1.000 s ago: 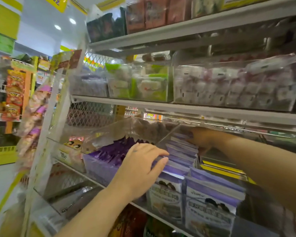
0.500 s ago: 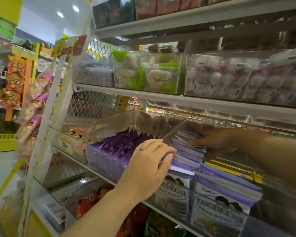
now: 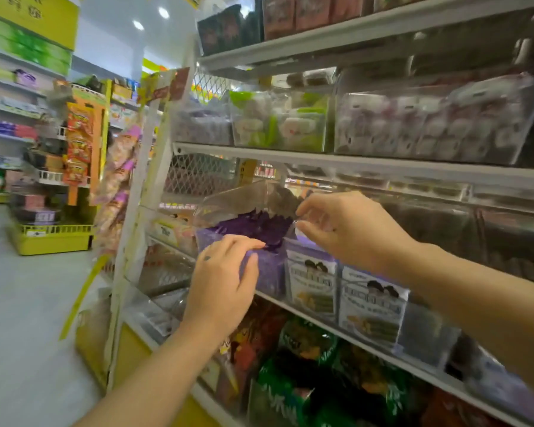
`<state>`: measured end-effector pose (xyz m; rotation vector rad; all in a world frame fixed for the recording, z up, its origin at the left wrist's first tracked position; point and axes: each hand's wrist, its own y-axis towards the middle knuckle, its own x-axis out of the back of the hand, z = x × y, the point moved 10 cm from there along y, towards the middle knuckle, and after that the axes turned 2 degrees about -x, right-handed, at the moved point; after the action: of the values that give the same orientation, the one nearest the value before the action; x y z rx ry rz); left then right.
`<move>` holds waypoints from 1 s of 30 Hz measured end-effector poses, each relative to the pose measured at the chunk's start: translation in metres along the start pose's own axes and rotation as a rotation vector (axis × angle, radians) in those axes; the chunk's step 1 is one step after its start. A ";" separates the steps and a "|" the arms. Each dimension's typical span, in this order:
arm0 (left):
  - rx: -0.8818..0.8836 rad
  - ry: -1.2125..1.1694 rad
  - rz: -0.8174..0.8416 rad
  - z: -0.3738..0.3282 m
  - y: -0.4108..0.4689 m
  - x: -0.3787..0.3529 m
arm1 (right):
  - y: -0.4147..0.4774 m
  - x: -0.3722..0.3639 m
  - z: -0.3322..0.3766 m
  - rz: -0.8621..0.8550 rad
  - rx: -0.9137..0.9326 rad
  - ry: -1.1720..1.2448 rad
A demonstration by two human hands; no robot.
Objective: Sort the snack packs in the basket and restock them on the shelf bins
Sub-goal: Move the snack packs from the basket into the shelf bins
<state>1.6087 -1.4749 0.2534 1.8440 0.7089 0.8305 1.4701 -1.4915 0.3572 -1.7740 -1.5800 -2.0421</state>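
Shelf: the white shelf is stocked in tiers, and your work is on the tier below this rail.
Bin: a clear bin sits tilted toward you on that lower tier, its transparent wall rising above the stock.
Purple packs: the purple packs fill that bin up to its front lip.
Boxed packs: the white-and-purple packs stand upright in a row just right of the bin, faces outward.
Basket: not in view, so you cannot check what is left to sort.
Left hand: your left hand lies with straight fingers against the bin's front, holding nothing.
Right hand: your right hand has thumb and fingers curved toward each other at the bin's clear wall. Whether they pinch it cannot be told.
Risk: pushing the front while tugging the wall could tip the bin and spill purple packs. A sweeping wrist could also knock the upright row flat.
Writing: the pack faces carry print and a dark figure motif, too blurred to read. The yellow overhead sign is equally illegible.
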 end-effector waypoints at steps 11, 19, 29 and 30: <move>0.351 0.297 0.262 0.080 -0.222 0.061 | -0.149 -0.222 0.132 0.506 0.036 0.282; 0.779 0.464 0.485 0.158 -0.405 0.127 | -0.289 -0.389 0.229 0.972 -0.072 0.576; 1.167 0.448 0.781 0.203 -0.543 0.122 | -0.400 -0.482 0.295 1.365 -0.218 0.803; 1.173 0.446 0.799 0.208 -0.546 0.118 | -0.410 -0.489 0.299 1.416 -0.224 0.822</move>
<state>1.7826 -1.2904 -0.2857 3.1511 0.8102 1.5712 1.6278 -1.3683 -0.3186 -1.1013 0.1939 -1.6536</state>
